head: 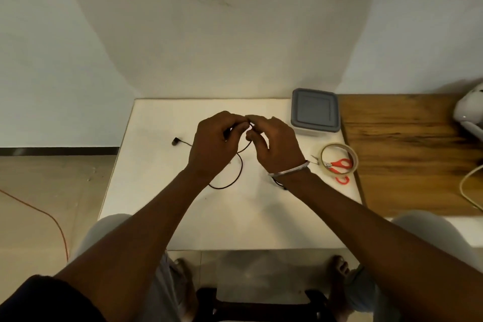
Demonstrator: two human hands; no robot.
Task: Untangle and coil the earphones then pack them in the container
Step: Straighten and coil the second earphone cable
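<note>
Since its grey lid is seated on it, nothing can be told of what the container (315, 115) holds. It is set at the far right corner of the white worktop (156, 191), a squarish tub with rounded corners and pale walls. Near the right edge a roll of clear tape (338, 145) is laid flat, and small scissors (339, 164) with red plastic handles are seen lying across its ring (one handle loop pokes out on the near side). The worktop is smooth and matt. A table of dark-grained wood (405, 151) is butted against its right edge.

The earphones (241, 166) are a thin black cable with small black buds. Their upper part is gathered between the two hands, which are raised close together above the worktop's middle, toward the far edge. The left hand (214, 144) is curled round the cable, and the right hand (278, 145) pinches it between thumb and forefinger, the other fingers loosely bent. From the hands a loop is let down onto the worktop between the wrists. One bud (174, 141) lies left of the left hand, apart from it. A metal bangle (288, 171) is worn on the right wrist.
</note>
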